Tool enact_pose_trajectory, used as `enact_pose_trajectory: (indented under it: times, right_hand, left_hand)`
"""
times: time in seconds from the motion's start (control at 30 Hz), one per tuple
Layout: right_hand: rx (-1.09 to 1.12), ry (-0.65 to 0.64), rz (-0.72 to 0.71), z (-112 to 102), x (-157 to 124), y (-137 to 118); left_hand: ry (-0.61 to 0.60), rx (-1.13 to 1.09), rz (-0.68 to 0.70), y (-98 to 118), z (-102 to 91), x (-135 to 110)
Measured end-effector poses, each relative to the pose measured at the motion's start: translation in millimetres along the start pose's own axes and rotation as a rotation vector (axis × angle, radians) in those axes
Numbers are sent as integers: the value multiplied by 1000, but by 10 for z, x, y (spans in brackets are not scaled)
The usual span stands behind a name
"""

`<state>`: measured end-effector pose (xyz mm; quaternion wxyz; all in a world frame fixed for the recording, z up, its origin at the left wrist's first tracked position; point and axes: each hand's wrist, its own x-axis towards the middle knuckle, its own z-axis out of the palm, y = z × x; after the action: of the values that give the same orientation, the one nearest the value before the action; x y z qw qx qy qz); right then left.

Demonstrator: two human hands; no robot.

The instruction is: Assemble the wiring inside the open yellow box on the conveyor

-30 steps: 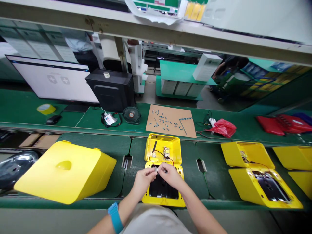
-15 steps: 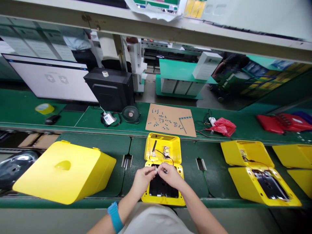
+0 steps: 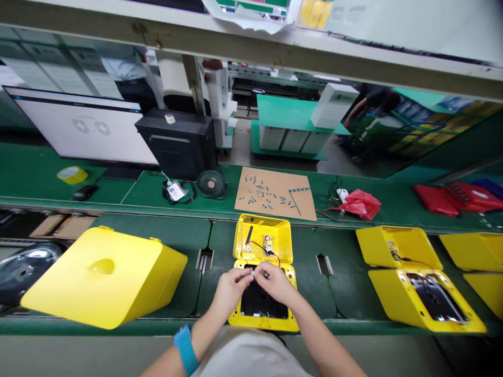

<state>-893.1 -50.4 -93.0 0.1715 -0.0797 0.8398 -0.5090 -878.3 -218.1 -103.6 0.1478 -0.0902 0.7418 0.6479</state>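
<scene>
An opened yellow plastic housing (image 3: 293, 311) lies on the green line in front of me, its yellow lid half (image 3: 283, 225) tipped back behind it. Inside the lid half sit a small circuit board (image 3: 268, 244) and thin red and black wires. Over the black interior (image 3: 261, 301) of the near half, my left hand (image 3: 232, 285) and my right hand (image 3: 273, 283) meet fingertip to fingertip. Both are closed in a pinch around a small pale piece (image 3: 252, 272), too small to name, close to the wires.
Left stands a large yellow case (image 3: 98, 272); right, another opened yellow housing (image 3: 428, 293). On the back bench are cardboard (image 3: 271, 201) with small dark parts, a fan (image 3: 211, 184), a monitor (image 3: 82, 125), a black computer case (image 3: 176, 144) and red bubble wrap (image 3: 359, 204).
My hands stay almost still, pinched together in the same spot. In the background at right, a person by the trolley has shifted slightly.
</scene>
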Motion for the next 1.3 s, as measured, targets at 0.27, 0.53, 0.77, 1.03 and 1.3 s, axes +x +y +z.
enact_pose_trajectory:
  times: [0.27, 0.53, 0.77, 1.03, 1.3]
  right_hand:
    - [-3, -3, -13, 7, 10, -25]
    - [58, -22, 7, 19, -7, 28]
    - [109, -48, 18, 14, 4, 34]
    - [-6, -50, 47, 88, 47, 31]
    - [-461, 99, -57, -106, -48, -262]
  left_hand:
    - [8, 142, 85, 73, 3, -62]
    - [-8, 194, 114, 59, 28, -68]
    - [-33, 222, 137, 79, 41, -79]
    - [-64, 218, 180, -35, -21, -49]
    - [-115, 124, 80, -655, -388, -326]
